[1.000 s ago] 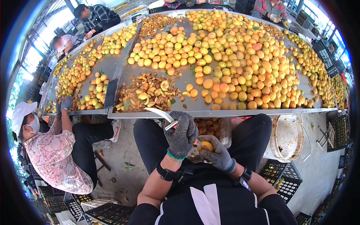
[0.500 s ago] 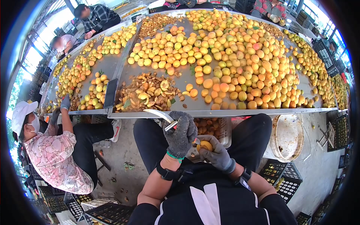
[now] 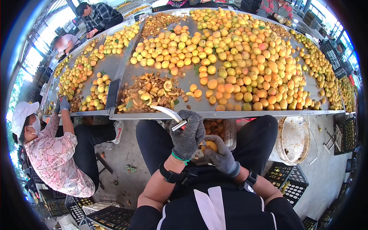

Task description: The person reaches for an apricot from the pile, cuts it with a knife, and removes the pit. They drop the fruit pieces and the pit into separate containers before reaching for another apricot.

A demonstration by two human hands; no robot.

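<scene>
My left hand (image 3: 188,135), in a dark grey knit glove, is closed around a knife with a curved blade (image 3: 168,112) and a short metal handle end showing. The blade points left, close to the table's front edge. My right hand (image 3: 223,156), in a lighter grey glove, grips an apricot (image 3: 209,146) just to the right of my left wrist. Both hands are above my lap, the left fingers near the fruit. Behind them, a white crate (image 3: 230,134) holding apricot pieces sits between my knees, partly hidden.
Whole apricots (image 3: 253,65) cover much of the metal table (image 3: 184,115). A heap of cut pieces and pits (image 3: 151,94) lies at its front left. A white bucket (image 3: 293,140) stands right of my knee, black crates (image 3: 287,180) behind it. A co-worker in pink (image 3: 61,161) sits left.
My left hand with the knife has shifted slightly up and to the right. My right hand still holds the apricot. The co-worker at left has brought both gloved hands together at the table edge.
</scene>
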